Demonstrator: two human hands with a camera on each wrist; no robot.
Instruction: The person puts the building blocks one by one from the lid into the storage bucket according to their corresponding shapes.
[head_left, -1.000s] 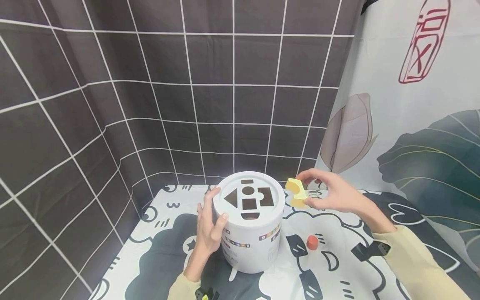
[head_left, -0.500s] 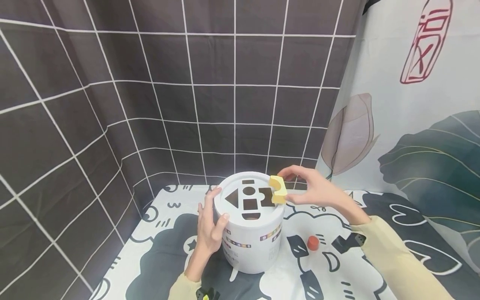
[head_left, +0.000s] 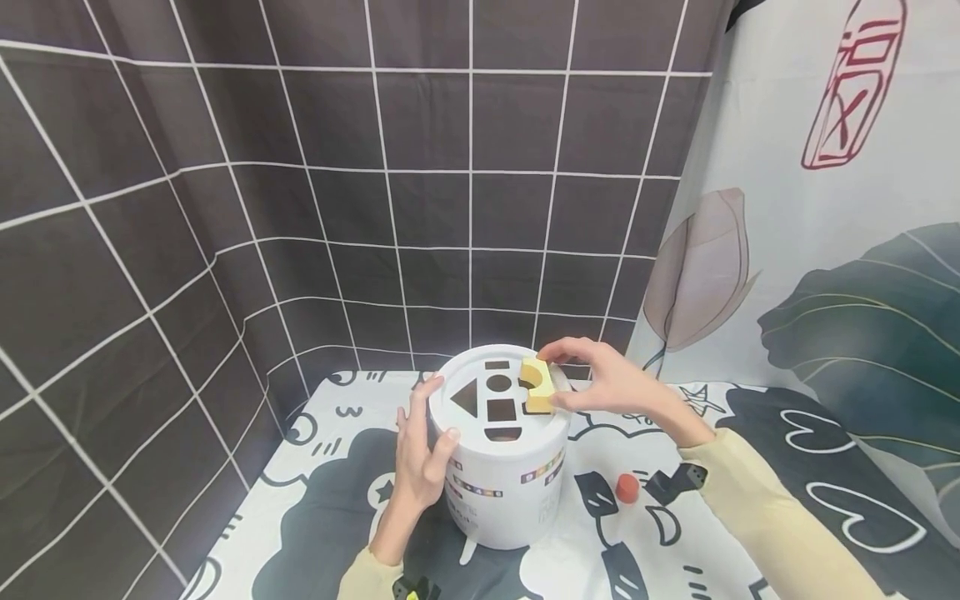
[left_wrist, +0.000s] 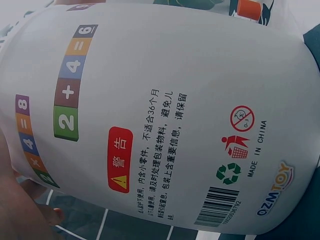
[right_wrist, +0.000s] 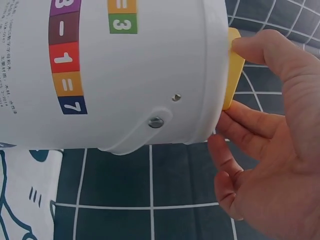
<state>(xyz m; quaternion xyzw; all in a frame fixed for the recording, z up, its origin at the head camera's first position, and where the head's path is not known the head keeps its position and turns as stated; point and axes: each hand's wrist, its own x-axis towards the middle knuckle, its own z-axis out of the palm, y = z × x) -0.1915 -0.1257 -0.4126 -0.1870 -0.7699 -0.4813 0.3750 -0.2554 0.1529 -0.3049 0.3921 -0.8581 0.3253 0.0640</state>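
A white toy bucket (head_left: 498, 500) stands upright, its lid (head_left: 528, 435) cut with several shaped holes. My left hand (head_left: 418, 454) holds the bucket's left side, fingers at the rim and thumb on the near side. My right hand (head_left: 607, 382) pinches a yellow block (head_left: 542, 402) with a rounded notch, between thumb and fingers. The block is over the notched hole at the lid's right and hides most of it; whether any of it is inside cannot be told. From the right wrist view, the yellow block (right_wrist: 234, 70) sticks out beyond the lid's rim.
A small red-orange cylinder (head_left: 627, 488) lies on the patterned cloth (head_left: 585, 558), right of the bucket. Behind rises a dark curtain (head_left: 420, 208) with white grid lines. A pale curtain (head_left: 772, 100) with leaf prints hangs at the right.
My right hand has carried the yellow block leftward from beside the bucket, across the rim, onto the notched hole. The left hand and bucket have stayed in place.
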